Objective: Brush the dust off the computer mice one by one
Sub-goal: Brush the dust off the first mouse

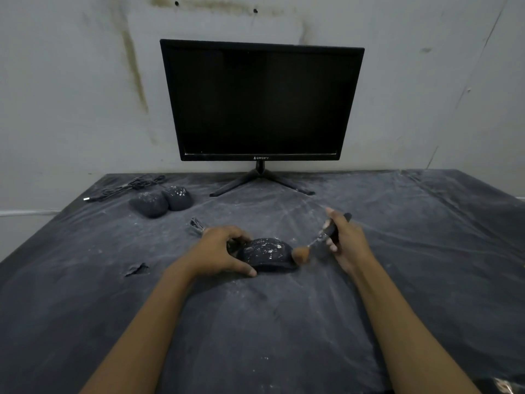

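A black computer mouse [267,255] speckled with white dust lies on the dark table cover in the middle. My left hand [220,251] grips its left end, thumb at the near side and fingers curled over the far side. My right hand [345,243] holds a small brush [321,237] by its black handle; the brown bristles touch the mouse's right end and look blurred. Two more dusty black mice [149,204] [177,197] sit side by side at the back left.
A black monitor [261,100] on a splayed stand stands at the back against a stained wall. A coiled cable [127,187] lies behind the two mice. The dusty cover [284,322] has a small tear [137,269] at the left.
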